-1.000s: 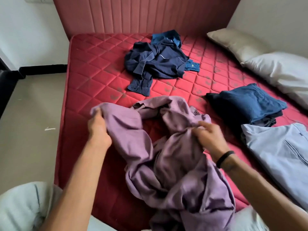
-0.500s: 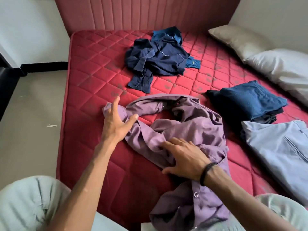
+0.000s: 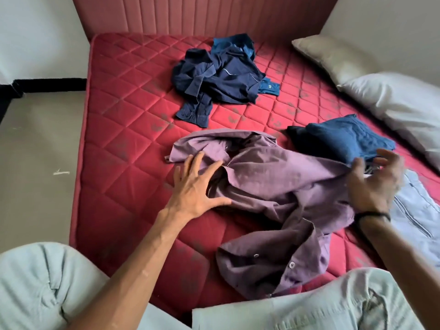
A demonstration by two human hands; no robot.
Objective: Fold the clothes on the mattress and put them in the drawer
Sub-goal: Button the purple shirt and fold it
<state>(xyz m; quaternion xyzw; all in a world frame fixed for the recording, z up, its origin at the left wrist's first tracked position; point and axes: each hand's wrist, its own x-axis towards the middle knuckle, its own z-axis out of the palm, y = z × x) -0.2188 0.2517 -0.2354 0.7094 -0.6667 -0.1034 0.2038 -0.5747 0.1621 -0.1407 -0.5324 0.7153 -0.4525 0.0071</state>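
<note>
Quilted red mattress filling most of the view, edged by a padded red headboard and two pillows, beige and white, along the right side. No drawer in sight.

Crumpled purple button-up shirt now spread wider across the near middle of the mattress than a second ago, when bunched and lifted between both hands; half a second ago dropped flat in a loose ring, now drawn out toward the right. Probably the flattening step ahead of the first fold, so folding itself not yet begun on this garment.

Unfolded heap of dark navy clothing farther back, unmoved. Folded dark blue garment at right, in place as before. Pale blue garment at the right edge, partly out of frame; folded or not, unclear.

Left hand flat on the shirt's left part, fingers spread, pressing the cloth down. Right hand, blurred by motion, thumb and fingers pinching the shirt's right edge and pulling it outward.

Judging by the piles, task only partly done: at least one item folded, one in hand, one heap waiting.
</note>
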